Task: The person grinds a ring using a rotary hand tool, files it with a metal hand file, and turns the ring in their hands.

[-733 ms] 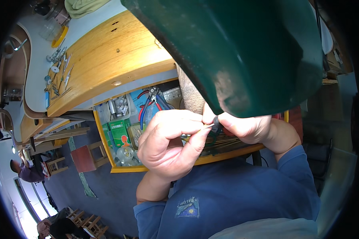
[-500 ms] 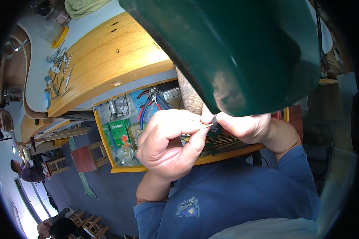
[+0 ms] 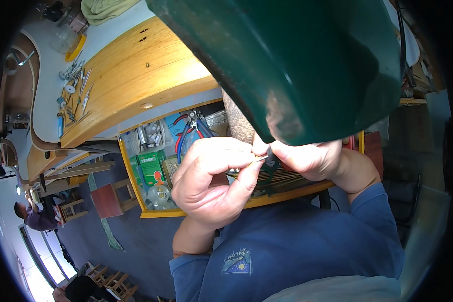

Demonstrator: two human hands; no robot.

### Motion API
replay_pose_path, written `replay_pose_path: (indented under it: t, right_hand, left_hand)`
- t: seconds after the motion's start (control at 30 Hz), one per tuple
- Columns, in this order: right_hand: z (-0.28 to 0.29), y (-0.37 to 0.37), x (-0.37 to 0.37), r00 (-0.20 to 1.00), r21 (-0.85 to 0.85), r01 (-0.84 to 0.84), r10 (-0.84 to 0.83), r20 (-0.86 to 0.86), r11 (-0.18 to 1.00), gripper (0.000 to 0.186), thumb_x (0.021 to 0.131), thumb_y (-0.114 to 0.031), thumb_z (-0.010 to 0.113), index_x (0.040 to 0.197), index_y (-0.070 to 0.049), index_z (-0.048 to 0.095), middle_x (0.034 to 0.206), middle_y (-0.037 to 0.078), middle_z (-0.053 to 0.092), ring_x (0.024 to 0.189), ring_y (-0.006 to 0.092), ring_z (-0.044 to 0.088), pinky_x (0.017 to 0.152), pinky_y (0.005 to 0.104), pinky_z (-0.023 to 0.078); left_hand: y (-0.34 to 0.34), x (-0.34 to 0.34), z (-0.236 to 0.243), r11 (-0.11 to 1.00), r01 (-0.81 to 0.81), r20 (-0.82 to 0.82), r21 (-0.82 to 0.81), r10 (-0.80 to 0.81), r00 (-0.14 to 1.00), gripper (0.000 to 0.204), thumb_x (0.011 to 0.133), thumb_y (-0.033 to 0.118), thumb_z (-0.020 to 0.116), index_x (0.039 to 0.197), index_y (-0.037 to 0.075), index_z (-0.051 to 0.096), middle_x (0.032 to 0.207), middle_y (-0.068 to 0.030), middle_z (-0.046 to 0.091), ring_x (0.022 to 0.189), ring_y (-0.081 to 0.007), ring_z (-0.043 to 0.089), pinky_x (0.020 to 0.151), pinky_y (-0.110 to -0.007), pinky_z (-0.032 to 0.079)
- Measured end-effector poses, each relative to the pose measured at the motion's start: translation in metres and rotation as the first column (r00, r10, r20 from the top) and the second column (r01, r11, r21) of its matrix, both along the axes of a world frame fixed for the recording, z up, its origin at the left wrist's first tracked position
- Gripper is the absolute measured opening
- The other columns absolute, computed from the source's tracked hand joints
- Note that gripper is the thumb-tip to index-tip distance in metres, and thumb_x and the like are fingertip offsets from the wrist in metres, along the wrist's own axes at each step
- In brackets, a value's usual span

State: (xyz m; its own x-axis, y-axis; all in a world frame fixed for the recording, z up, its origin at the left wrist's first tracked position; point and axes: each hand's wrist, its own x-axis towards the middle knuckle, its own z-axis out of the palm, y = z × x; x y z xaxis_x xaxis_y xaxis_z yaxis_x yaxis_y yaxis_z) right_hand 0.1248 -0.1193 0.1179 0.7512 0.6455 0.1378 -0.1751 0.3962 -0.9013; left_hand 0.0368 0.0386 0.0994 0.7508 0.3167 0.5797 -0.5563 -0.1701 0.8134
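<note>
Below the green lamp shade [image 3: 297,65] my two hands meet over an open drawer. My left hand [image 3: 211,178] pinches a small, thin, pale piece [image 3: 260,158] between thumb and fingertip; its kind is too small to make out. Closed at the fingertips, my right hand [image 3: 307,160] holds a small dark grey piece [image 3: 271,152] against or right beside the pale one. The lamp shade hides part of the right hand. A rough, light-brown cylindrical peg [image 3: 239,118] stands just behind the fingertips, partly covered by the shade.
The yellow-edged drawer [image 3: 161,213] holds red- and blue-handled pliers [image 3: 191,123], a green box [image 3: 151,168] and clear containers. Several small rotary bits [image 3: 75,90] lie on the wooden bench top [image 3: 136,65]. A stool [image 3: 108,199] stands on the floor; people are farther left.
Both hands stay almost in place, with only a slight shift of the fingertips and the dark piece. The lamp shade appears slightly farther left and up.
</note>
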Motion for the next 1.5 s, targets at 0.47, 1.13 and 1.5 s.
replay_pose_path:
  t: [0.47,1.13,1.5]
  right_hand:
    - [0.0,-0.005,0.003,0.994,-0.029,0.017,-0.013,0.111,0.999,0.015,0.081,-0.003,0.08,0.085,0.005,0.068,0.083,0.011,0.07,0.075,0.0125,0.065,0.068,0.0273,0.053]
    - [-0.006,-0.002,0.002,1.0,0.044,-0.017,0.016,0.026,0.999,0.015,0.079,-0.002,0.081,0.083,0.005,0.068,0.081,0.011,0.069,0.073,0.0136,0.063,0.067,0.0274,0.052]
    - [-0.008,0.0,0.002,0.997,0.098,-0.049,0.054,-0.05,0.994,0.015,0.079,-0.001,0.082,0.083,0.005,0.068,0.081,0.011,0.069,0.074,0.0148,0.064,0.068,0.0283,0.053]
  left_hand:
    - [-0.007,-0.001,0.001,0.983,0.071,-0.028,-0.17,-0.076,0.997,0.019,0.079,-0.014,0.075,0.093,-0.004,0.067,0.094,-0.0172,0.073,0.085,-0.0212,0.071,0.074,-0.029,0.057]
    - [-0.001,-0.001,-0.003,0.998,0.048,-0.01,-0.049,-0.049,0.999,0.021,0.079,-0.012,0.077,0.094,-0.002,0.068,0.093,-0.0161,0.074,0.086,-0.0226,0.071,0.075,-0.03,0.057]
    - [-0.001,0.001,-0.003,0.998,0.049,0.006,-0.043,-0.049,0.999,0.021,0.077,-0.012,0.077,0.093,-0.001,0.068,0.092,-0.0154,0.074,0.086,-0.0226,0.071,0.075,-0.03,0.057]
